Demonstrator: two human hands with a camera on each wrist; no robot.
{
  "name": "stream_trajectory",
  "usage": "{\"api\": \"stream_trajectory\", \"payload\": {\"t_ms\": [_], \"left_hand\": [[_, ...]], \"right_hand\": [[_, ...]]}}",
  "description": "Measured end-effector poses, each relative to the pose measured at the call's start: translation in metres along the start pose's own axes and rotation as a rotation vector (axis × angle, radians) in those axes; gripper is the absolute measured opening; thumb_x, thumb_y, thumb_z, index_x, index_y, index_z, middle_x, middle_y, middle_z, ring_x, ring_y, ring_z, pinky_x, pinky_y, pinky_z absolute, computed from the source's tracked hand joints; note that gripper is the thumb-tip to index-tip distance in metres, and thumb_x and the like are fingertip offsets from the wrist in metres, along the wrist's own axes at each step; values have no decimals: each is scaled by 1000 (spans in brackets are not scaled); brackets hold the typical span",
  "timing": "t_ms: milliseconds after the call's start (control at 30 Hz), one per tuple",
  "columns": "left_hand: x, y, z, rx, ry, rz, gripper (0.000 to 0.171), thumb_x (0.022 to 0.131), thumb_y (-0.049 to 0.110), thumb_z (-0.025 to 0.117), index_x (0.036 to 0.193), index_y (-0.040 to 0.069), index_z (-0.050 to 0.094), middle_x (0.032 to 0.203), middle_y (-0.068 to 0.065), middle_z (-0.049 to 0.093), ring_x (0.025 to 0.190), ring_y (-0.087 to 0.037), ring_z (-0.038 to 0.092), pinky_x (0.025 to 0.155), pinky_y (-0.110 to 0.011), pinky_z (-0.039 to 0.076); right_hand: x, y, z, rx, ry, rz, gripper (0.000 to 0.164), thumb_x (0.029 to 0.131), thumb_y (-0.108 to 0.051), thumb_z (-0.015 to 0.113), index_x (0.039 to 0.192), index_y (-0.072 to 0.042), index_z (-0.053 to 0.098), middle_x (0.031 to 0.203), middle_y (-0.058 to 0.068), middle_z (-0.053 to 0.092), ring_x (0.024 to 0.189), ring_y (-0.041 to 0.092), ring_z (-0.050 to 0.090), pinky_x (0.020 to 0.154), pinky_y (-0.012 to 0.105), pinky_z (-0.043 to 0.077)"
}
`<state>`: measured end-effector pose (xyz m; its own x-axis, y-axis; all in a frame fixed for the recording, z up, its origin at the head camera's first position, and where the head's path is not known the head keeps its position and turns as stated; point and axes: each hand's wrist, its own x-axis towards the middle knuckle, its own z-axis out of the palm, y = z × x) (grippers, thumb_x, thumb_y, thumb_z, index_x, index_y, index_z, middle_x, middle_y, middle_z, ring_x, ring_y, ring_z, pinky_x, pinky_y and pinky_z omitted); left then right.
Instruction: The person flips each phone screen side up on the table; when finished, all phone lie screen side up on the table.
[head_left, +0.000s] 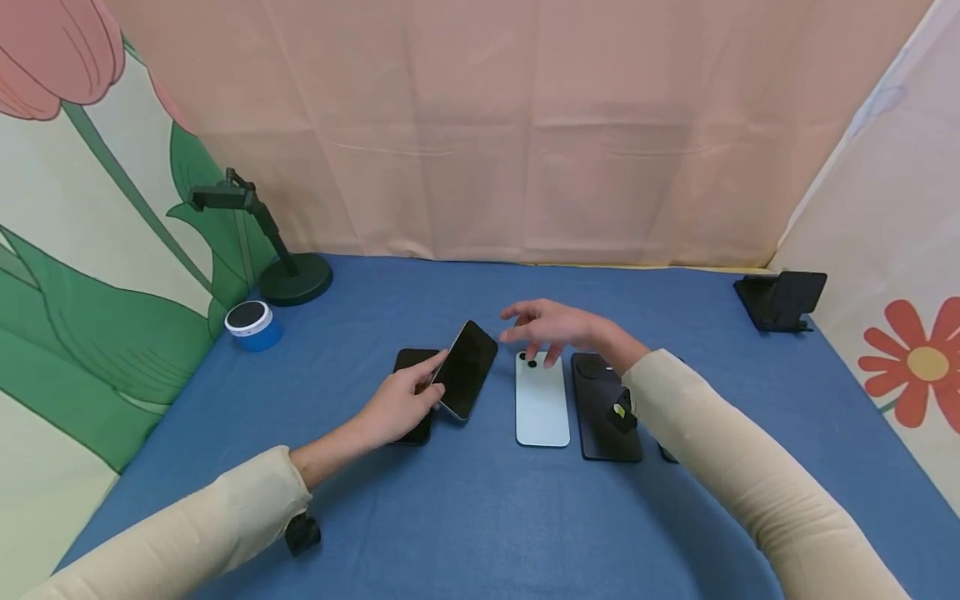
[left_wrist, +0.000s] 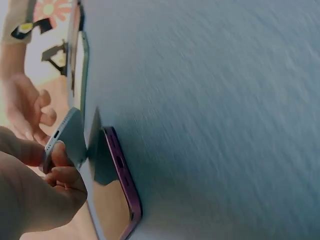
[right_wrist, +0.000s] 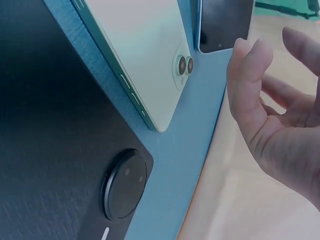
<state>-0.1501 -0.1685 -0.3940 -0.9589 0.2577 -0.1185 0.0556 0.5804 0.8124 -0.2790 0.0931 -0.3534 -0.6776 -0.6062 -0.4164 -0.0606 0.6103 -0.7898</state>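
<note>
My left hand (head_left: 397, 404) pinches a silver-edged smartphone (head_left: 472, 367) by its lower left edge, thumb on the screen side; the dark screen faces up and the phone is tilted. Partly behind this hand lies a black-screened phone (head_left: 414, 359), whose purple edge (left_wrist: 127, 182) shows in the left wrist view. My right hand (head_left: 551, 323) hovers over the far end of a pale green phone (head_left: 542, 412), fingers loosely bent, nothing in them. That phone lies back up, two camera lenses (right_wrist: 182, 65) at its top. Beside it lies a black phone (head_left: 607, 429) with a round camera bump.
Another dark phone (head_left: 667, 455) is mostly hidden under the right sleeve. At the back left stand a dark jointed desk stand (head_left: 296, 279) and a blue-and-white round container (head_left: 255, 327). A black folding phone stand (head_left: 783, 302) sits at the back right.
</note>
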Motion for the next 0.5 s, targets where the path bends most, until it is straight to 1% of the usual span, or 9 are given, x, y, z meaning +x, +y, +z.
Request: {"api": "stream_trajectory", "payload": {"t_ms": [67, 133, 200, 300, 400, 500], "left_hand": [[1, 1, 0, -98, -1, -49, 59, 103, 13, 51, 159, 14, 30, 66, 1, 43, 76, -21, 62, 65, -30, 45], [2, 3, 1, -190, 4, -86, 60, 103, 12, 52, 159, 12, 30, 68, 1, 43, 89, -26, 66, 77, -33, 49], [2, 6, 3, -253, 9, -109, 60, 103, 12, 52, 159, 11, 29, 70, 1, 45, 92, -29, 64, 86, -34, 49], [1, 8, 5, -318, 19, -123, 61, 104, 13, 51, 160, 13, 27, 72, 1, 46, 92, -31, 62, 83, -33, 49], [0, 9, 5, -385, 24, -138, 62, 105, 16, 51, 160, 18, 24, 76, 1, 49, 93, -29, 60, 80, -32, 46], [-1, 10, 5, -441, 32, -150, 62, 106, 20, 51, 161, 22, 24, 79, 2, 50, 96, -28, 60, 84, -33, 46]], "right_hand": [[0, 1, 1, 11, 3, -1, 65, 100, -35, 61, 156, -15, 35, 135, 14, 52, 94, 36, 63, 60, 33, 55], [1, 2, 2, 21, 11, -9, 65, 100, -34, 61, 156, -14, 34, 136, 14, 52, 92, 34, 64, 60, 33, 56], [2, 3, 3, 34, 23, -9, 65, 100, -34, 60, 156, -13, 34, 138, 13, 52, 91, 33, 65, 60, 35, 56], [4, 5, 7, 44, 33, -12, 66, 101, -33, 60, 157, -12, 32, 141, 13, 51, 93, 34, 66, 61, 36, 57], [5, 4, 12, 53, 50, -9, 68, 100, -33, 60, 158, -13, 29, 144, 14, 51, 99, 36, 67, 62, 36, 58], [9, 4, 17, 73, 67, -5, 71, 100, -34, 61, 159, -15, 27, 145, 14, 51, 101, 34, 69, 62, 36, 59]]}}
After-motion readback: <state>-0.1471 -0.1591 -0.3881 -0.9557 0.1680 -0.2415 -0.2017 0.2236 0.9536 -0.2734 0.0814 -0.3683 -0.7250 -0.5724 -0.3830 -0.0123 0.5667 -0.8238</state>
